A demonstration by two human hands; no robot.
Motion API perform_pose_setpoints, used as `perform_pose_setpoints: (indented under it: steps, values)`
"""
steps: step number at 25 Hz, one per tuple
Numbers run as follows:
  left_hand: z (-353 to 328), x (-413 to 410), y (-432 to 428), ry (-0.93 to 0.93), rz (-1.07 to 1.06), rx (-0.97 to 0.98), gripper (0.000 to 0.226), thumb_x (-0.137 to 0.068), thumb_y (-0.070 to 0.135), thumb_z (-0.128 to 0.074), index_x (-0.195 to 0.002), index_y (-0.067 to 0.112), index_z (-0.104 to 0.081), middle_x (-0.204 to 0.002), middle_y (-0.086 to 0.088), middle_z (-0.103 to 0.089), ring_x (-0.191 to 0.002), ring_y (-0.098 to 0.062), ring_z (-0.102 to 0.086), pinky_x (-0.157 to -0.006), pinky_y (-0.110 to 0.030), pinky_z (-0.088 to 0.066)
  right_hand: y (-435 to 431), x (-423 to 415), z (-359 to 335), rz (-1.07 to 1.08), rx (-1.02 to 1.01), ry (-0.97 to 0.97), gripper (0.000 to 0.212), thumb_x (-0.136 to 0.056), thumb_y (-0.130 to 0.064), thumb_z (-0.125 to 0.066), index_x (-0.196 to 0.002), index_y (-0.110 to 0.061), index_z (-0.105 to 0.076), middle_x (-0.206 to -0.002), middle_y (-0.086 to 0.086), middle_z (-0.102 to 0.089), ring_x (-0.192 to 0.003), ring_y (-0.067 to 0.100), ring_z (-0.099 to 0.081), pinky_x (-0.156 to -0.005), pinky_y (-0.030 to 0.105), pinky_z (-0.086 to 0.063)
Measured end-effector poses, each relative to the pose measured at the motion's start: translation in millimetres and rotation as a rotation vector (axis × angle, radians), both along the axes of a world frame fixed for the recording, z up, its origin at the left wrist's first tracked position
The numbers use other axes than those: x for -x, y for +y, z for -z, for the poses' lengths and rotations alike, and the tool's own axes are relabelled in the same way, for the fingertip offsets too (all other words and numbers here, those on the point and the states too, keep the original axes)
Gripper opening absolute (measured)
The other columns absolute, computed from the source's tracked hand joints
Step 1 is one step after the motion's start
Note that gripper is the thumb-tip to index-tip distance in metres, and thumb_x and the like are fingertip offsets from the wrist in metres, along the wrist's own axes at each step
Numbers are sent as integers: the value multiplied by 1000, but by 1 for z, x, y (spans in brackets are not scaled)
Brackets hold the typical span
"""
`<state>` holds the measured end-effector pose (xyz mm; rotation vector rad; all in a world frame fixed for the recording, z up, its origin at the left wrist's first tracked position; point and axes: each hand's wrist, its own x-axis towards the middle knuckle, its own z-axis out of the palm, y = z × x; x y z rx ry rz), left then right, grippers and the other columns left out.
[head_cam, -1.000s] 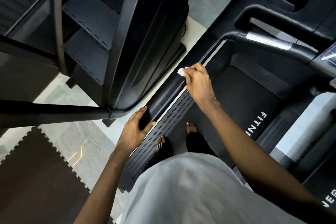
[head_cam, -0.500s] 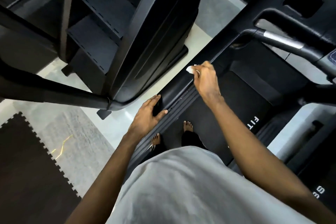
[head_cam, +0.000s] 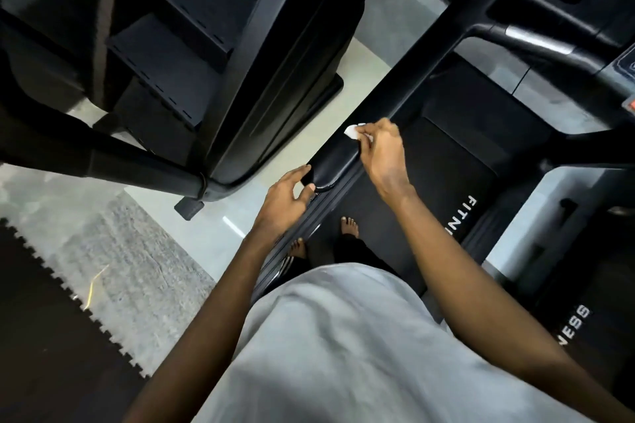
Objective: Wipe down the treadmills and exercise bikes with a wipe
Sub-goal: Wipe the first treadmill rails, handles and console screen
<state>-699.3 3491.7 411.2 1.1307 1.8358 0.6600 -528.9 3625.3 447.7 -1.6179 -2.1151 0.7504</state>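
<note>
Your left hand (head_cam: pixel 285 197) gripped the handrail (head_cam: pixel 335 161) at its end; your right hand (head_cam: pixel 385 151) pinched a wipe (head_cam: pixel 351 131) farther along.

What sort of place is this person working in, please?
Most likely a gym: a treadmill belt lettered FITN, stair-climber steps beside it, interlocking floor mats. The right hand pinches a wipe at its handrail; the left hand grips the rail's end.

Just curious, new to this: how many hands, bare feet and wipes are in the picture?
Hands: 2 (left hand gripping the handrail, right hand pinching the wipe)
Bare feet: 2 (left foot, right foot)
Wipes: 1
Total: 5
</note>
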Motion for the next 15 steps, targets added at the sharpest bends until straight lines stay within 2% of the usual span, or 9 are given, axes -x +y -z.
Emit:
perform_pose_setpoints:
  steps: [3,6,8,9,11,13,15]
  values:
    - [4,5,-1,-44,-36,62,45,-98,36,-60,-143,32,-53,-145,10,-55,-130,-12,-51,-114,-34,-39,-37,5,2,-180,-41,-44,22,-98,-7,-56,-114,-4,-72,-97,7,-59,-92,9,-49,-82,10,-39]
    - [8,9,-1,-83,-60,86,46,-96,44,-63,-140,35,-56,-138,9,-60,-124,-8,-55,-109,-29,-41,-22,4,1,-92,32,14,21,-100,-7,-53,-111,-3,-70,-97,-1,-53,-86,1,-49,-79,-2,-35]
    - [8,9,-2,-123,-105,116,43,-95,40,-64,-137,34,-60,-130,8,-65,-121,-7,-58,-108,-27,-41,-10,5,1,-25,46,35,22,-99,-6,-49,-109,-2,-68,-97,-7,-52,-90,1,-54,-86,6,-44]
    - [8,11,-1,-174,-131,133,40,-96,34,-64,-136,31,-62,-129,7,-67,-122,-7,-59,-110,-27,-41,-7,7,1,-26,51,44,23,-99,-5,-48,-109,-1,-67,-99,-5,-55,-93,5,-56,-90,18,-49]
    - [7,13,-3,-275,-198,130,36,-98,17,-59,-134,22,-64,-131,6,-66,-125,-5,-57,-116,-28,-36,-16,12,2,-96,43,7,21,-98,-4,-48,-106,1,-67,-103,9,-58,-101,22,-58,-91,37,-52]
    - [4,14,-2,-334,-251,107,36,-98,5,-54,-131,14,-66,-130,4,-66,-126,-7,-56,-116,-27,-35,-32,16,3,-185,24,-29,21,-99,-5,-48,-106,3,-66,-100,9,-56,-104,26,-57,-91,42,-53]
    - [0,18,1,-386,-267,134,35,-97,3,-52,-126,13,-69,-126,2,-68,-123,-11,-57,-109,-26,-40,-53,22,5,-253,22,-57,24,-100,-5,-48,-112,3,-67,-98,3,-52,-103,22,-55,-92,37,-52]
